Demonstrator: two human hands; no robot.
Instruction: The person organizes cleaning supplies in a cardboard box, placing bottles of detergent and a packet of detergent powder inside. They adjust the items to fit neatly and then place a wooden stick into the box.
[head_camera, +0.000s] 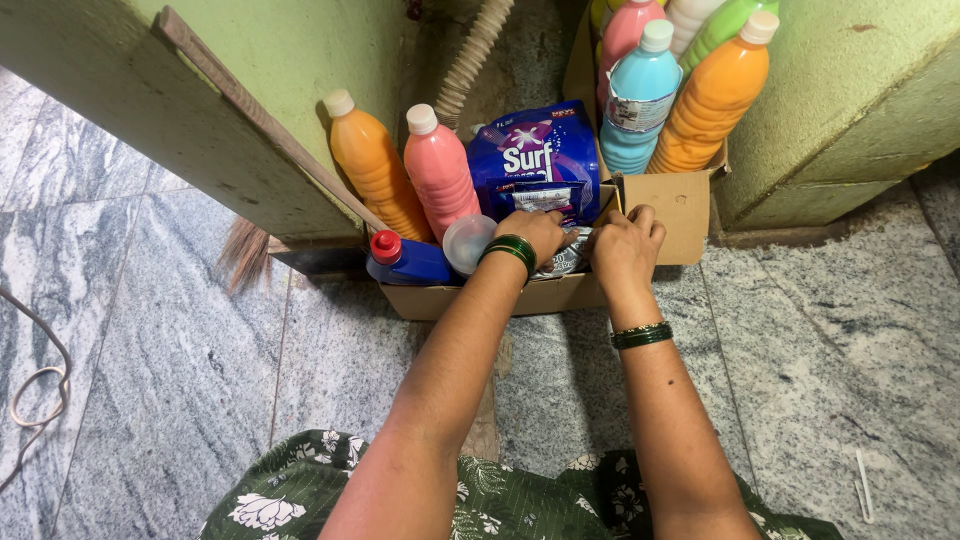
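Both my hands reach into an open cardboard box on the floor. My left hand and my right hand both grip a silvery printed pouch at the box's right end. Behind it stands a blue detergent bag with a smaller dark packet in front. To the left stand an orange bottle and a pink bottle. A blue bottle with a red cap lies flat beside a clear round lid.
A second cardboard box at the back right holds several tall bottles, light blue and orange in front. Green walls flank both boxes. A broom's bristles poke out at left. A cord lies on the grey marble floor.
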